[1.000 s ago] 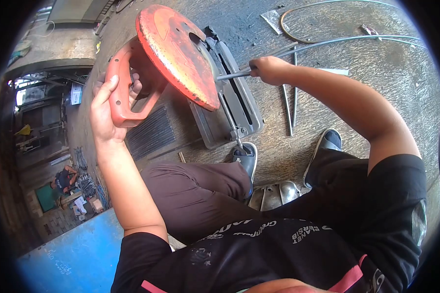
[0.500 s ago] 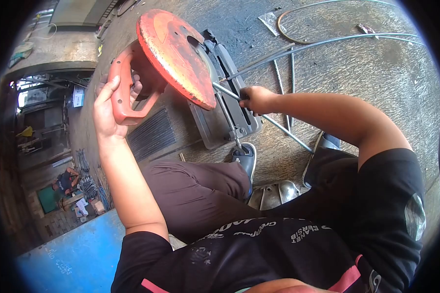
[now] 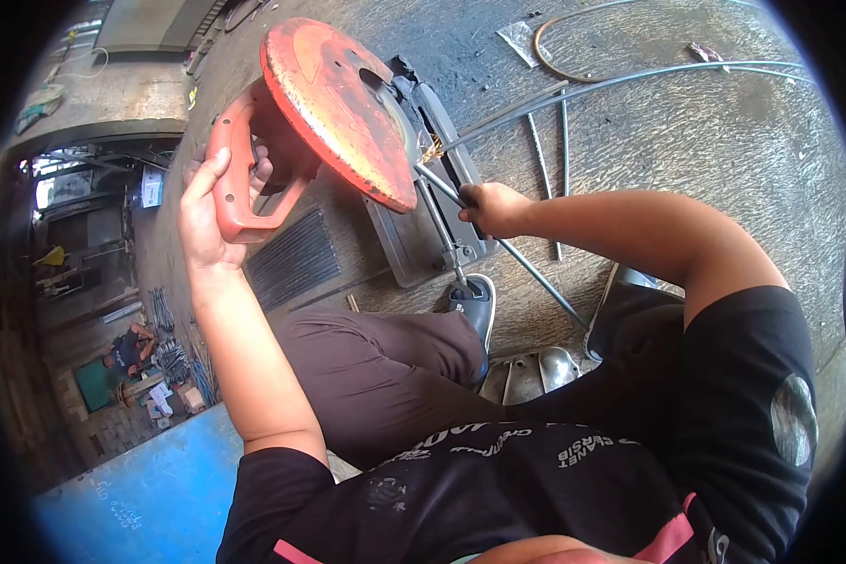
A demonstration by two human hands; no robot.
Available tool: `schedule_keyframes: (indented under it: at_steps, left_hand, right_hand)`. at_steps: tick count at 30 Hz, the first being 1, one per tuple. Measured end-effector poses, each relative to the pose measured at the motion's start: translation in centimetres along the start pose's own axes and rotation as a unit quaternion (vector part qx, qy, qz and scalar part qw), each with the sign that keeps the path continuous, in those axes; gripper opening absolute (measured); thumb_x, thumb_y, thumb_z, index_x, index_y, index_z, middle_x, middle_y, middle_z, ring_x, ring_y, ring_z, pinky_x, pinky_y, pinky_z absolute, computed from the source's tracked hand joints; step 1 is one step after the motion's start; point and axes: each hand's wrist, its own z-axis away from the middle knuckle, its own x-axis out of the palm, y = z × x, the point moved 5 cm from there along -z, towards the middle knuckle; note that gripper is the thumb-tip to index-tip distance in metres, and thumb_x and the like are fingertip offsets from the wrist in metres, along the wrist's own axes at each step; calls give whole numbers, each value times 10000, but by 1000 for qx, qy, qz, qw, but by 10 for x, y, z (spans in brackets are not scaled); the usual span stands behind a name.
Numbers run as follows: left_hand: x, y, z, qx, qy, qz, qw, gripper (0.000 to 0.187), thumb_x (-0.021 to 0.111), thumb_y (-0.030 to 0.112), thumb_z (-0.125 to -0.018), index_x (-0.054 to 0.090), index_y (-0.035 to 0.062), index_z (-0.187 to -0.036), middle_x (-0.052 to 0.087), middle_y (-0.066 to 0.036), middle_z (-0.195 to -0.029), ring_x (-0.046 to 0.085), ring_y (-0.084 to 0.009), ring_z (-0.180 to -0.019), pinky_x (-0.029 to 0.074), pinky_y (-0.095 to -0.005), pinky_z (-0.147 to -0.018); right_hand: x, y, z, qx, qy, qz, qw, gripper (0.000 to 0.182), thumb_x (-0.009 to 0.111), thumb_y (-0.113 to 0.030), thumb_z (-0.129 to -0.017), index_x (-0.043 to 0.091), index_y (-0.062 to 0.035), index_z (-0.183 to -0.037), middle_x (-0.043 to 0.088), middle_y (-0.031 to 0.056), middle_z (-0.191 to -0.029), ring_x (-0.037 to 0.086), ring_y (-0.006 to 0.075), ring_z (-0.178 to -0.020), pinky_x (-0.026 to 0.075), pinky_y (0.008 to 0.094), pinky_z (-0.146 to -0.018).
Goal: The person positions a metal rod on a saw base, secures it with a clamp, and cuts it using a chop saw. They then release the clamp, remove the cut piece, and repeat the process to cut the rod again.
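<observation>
An orange cut-off saw with a round, worn blade guard [image 3: 334,113] stands over its dark metal base [image 3: 409,254]. My left hand [image 3: 207,202] is wrapped round the saw's handle [image 3: 238,174], fingertips showing inside the loop. My right hand [image 3: 491,209] is closed on a dark piece at the base's right edge, beside a thin metal rod [image 3: 545,280] that slants from under the guard down to my shoe. Sparks [image 3: 432,150] show at the blade, by the end of a long bent rod [image 3: 512,111].
A bundle of dark rods [image 3: 291,258] lies left of the base. Two short rods [image 3: 564,141] lie on the floor at the right. A metal piece [image 3: 531,374] sits between my legs. A blue surface [image 3: 150,489] is at lower left; a person [image 3: 130,348] sits far left.
Sparks at the blade have grown. The slanting rod's lower end has shifted slightly left and down. My right hand has moved slightly, with its wrist a little lower.
</observation>
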Motion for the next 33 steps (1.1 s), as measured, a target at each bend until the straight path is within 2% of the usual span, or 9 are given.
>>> schedule_keyframes:
  at_steps: [3,5,12,14,15,17,21,26,33]
  left_hand:
    - [-2,0,-1,0,9,-4,1000,295,551,105,-885,443,2,-1139,566,-197,-1066,611,-273,-960,523,-381,-850]
    - [-5,-1,-1,4,21,-24,999,408,505,130,-918,438,-55,-1276,560,-194,-1146,613,-281,-996,527,-363,-869]
    - [-8,-1,-3,8,25,-43,999,393,518,125,-910,456,-53,-1255,568,-195,-1115,617,-259,-950,537,-341,-822]
    - [-7,-1,-3,13,23,-46,999,389,520,121,-908,457,-50,-1252,569,-196,-1108,619,-258,-937,541,-338,-810]
    - [-6,0,-3,13,23,-46,999,389,520,121,-908,457,-50,-1252,569,-196,-1108,619,-258,-937,541,-338,-810]
    - [-1,2,-1,17,12,-34,999,268,547,88,-884,438,11,-1116,578,-197,-1018,610,-255,-921,530,-359,-797]
    - [0,2,0,12,16,-28,999,260,548,85,-881,445,13,-1109,575,-197,-1029,607,-259,-934,529,-368,-806]
    - [2,2,1,0,2,-11,1000,287,547,99,-883,445,6,-1135,564,-202,-1062,605,-269,-959,525,-384,-838]
    - [0,1,0,0,1,-9,1000,309,549,109,-884,451,-6,-1153,564,-201,-1073,605,-266,-969,525,-384,-843]
  right_hand:
    - [-2,1,-1,-28,20,7,999,270,587,-224,-914,540,-20,-1084,642,124,-792,646,191,-575,525,354,-588]
    - [-4,3,-3,-37,26,1,999,285,616,-227,-895,540,-11,-1064,642,120,-787,647,199,-582,524,352,-589]
    - [-5,10,-11,-23,45,-33,998,350,703,-264,-825,549,2,-992,647,133,-799,653,209,-614,524,362,-621]
    - [-7,9,-12,-17,69,-29,997,380,735,-281,-791,559,1,-972,650,149,-820,663,238,-703,520,375,-690]
    - [-8,7,-11,-17,69,-29,997,380,735,-281,-791,559,1,-972,650,149,-820,663,238,-703,520,375,-690]
    - [-8,10,-9,25,46,-47,997,398,748,-292,-774,570,4,-969,652,164,-859,658,271,-810,505,391,-759]
    - [-7,11,-11,20,59,-45,997,402,755,-297,-764,578,4,-963,650,177,-876,648,292,-862,495,401,-784]
    - [-13,4,-9,-12,142,35,989,378,751,-293,-762,581,-10,-948,651,183,-881,639,328,-886,487,418,-794]
    - [-9,1,-8,-10,171,83,982,311,711,-249,-797,539,-43,-954,647,166,-871,635,341,-877,482,442,-777]
